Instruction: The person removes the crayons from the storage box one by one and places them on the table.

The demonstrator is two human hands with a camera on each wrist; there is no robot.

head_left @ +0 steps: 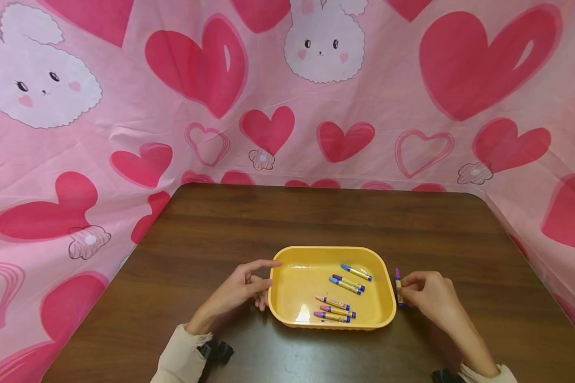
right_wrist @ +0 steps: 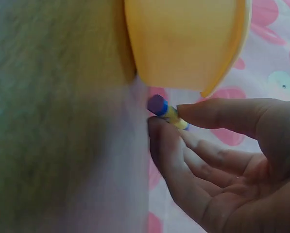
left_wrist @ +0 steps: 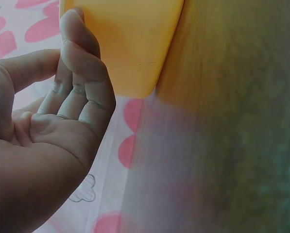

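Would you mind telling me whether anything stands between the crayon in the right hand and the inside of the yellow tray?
Only the tray's own right wall: the right hand pinches the crayon just outside it.

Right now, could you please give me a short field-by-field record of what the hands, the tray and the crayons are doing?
Surface: dark brown wooden table
Container: yellow rectangular plastic tray, upright on the table
Inside tray: six paper-wrapped crayons, lying loose in two groups
Left hand: fingers relaxed, resting against the tray's left side
Right hand: pinches a purple-tipped crayon with a yellow wrapper
Held crayon: outside the tray, beside its right rim
Backdrop: pink cloth with hearts and rabbits
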